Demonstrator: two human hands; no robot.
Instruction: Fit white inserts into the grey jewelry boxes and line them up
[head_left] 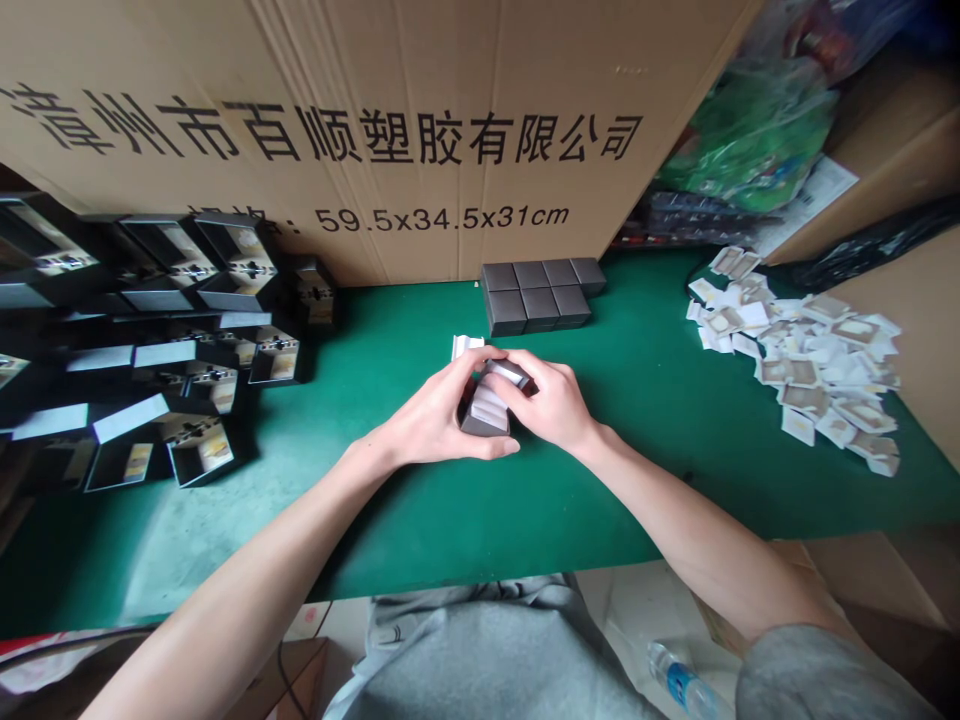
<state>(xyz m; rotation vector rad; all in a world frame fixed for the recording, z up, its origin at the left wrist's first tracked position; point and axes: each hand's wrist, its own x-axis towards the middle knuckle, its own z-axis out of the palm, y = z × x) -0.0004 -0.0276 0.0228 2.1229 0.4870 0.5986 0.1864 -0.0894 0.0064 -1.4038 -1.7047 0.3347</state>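
Note:
Between my two hands, over the middle of the green table, is a small dark jewelry box with its lid raised. A white padded insert shows inside it. My left hand wraps around the box's left side, thumb at the top and fingers along the bottom. My right hand grips the lid side, its thumb pressing on the insert. Just behind the left fingers lies another white insert, partly hidden.
Closed dark boxes stand in rows ahead, before a large cardboard carton. Many open dark boxes are stacked at left. A pile of white inserts lies at right on the green table. A plastic bottle is below.

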